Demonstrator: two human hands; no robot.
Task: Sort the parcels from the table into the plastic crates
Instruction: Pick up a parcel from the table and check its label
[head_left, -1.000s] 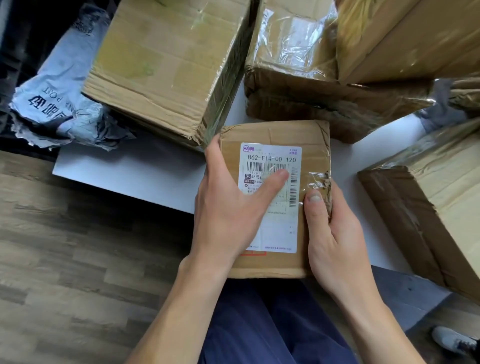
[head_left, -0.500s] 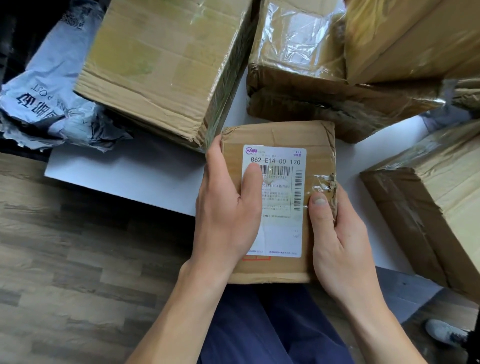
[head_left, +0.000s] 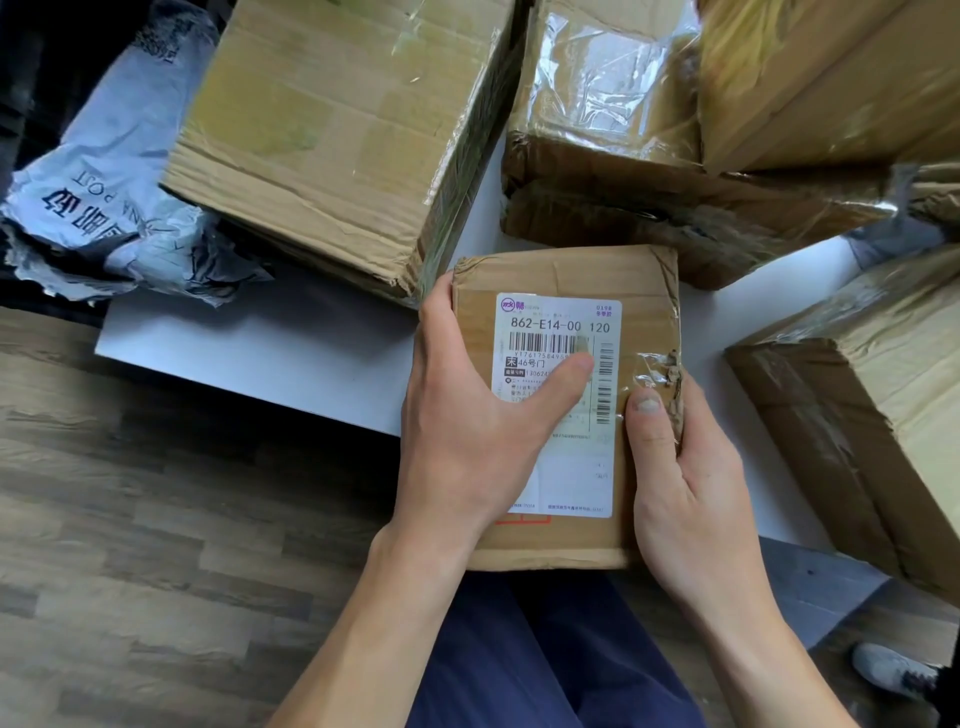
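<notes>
A small flat cardboard parcel (head_left: 571, 280) with a white shipping label is held over the near edge of the white table (head_left: 270, 353). My left hand (head_left: 467, 415) grips its left side, thumb lying across the label's barcode. My right hand (head_left: 680, 473) grips the right edge, thumb on the torn tape. Other parcels lie on the table: a large box (head_left: 332, 130) at back left, a tape-wrapped box (head_left: 613, 150) behind the small one, another box (head_left: 831, 78) at top right. No plastic crate is in view.
A crumpled grey mail bag (head_left: 109, 197) hangs off the table's left end. A big box (head_left: 883, 405) sits at the right edge. Wooden floor lies below left; my dark trousers and a shoe (head_left: 888, 670) show at the bottom.
My left thumb slid back across the label toward the barcode after lying straight along its left side. Both hands keep their hold; the parcel has barely moved.
</notes>
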